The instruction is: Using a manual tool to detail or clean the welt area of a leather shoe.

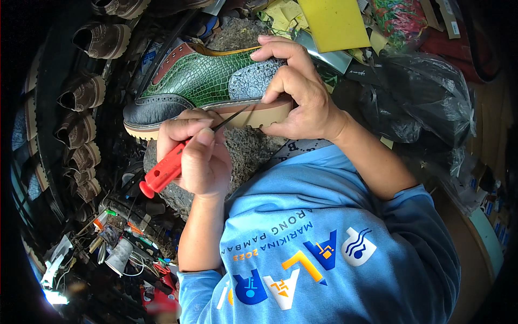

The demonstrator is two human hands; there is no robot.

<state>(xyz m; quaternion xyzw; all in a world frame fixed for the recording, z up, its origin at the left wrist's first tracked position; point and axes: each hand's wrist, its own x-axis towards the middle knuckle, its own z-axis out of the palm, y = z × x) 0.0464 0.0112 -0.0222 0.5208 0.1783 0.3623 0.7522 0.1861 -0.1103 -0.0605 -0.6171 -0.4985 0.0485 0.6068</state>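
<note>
A shoe [208,81] with green scale-patterned leather, a black toe and a blue-grey speckled heel patch lies sideways across the upper middle, toe to the left. My right hand [305,89] is closed around its heel end, fingers on the upper and thumb under the tan sole [270,114]. In my left hand [202,154] is a red-handled awl [163,174]. Its thin dark shaft points up and right, the tip by the sole's side edge below the stitched welt; whether it touches cannot be made out. Left fingertips are close against the sole's lower edge.
Below the shoe stands a rough grey stone block [186,191]. Several brown shoes [81,92] line a rack at the left. Tools and scraps [121,243] clutter the lower left. Yellow sheets [334,24] and a black plastic bag [415,92] lie at the upper right.
</note>
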